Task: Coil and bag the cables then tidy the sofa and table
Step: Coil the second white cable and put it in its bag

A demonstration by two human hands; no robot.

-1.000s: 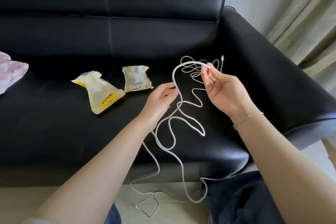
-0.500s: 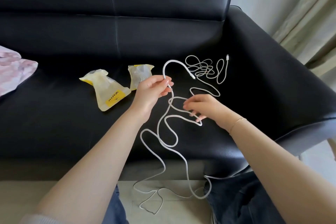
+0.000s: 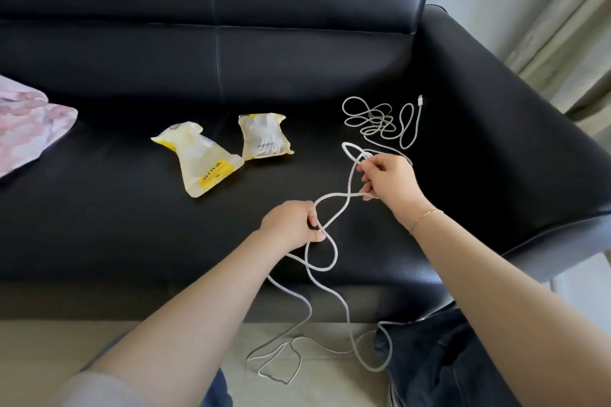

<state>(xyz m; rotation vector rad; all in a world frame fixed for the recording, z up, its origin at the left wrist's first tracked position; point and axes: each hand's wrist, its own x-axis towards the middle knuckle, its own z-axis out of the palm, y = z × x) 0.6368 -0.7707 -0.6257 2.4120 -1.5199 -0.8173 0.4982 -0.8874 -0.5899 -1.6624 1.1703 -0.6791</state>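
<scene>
A moment ago my right hand [image 3: 388,180] was down on the loops near the seat and my left hand [image 3: 291,225] was raised, pinching the thick white cable [image 3: 334,208] near its arched end; now the two have traded heights, the right up beside that end and the left lower and closer to me. I take that as the first turn of the coil being formed, so the coiling has only just begun and bagging is some way off. My left hand's fingers are curled round the cable where two strands cross, thumb pressed against them. My right hand pinches the cable at two places, near the small loop at its far end and again at the strand that runs back toward my left hand, so a short span hangs stretched between the hands. From my left hand the rest drops over the front edge of the sofa [image 3: 132,225] and lies in slack bends on the floor by my knees. The thin cable [image 3: 380,122] sits untouched in a loose tangle just beyond my right hand, its plug toward the armrest. Two filled yellow bags [image 3: 201,158] lie well to the left of my hands.
</scene>
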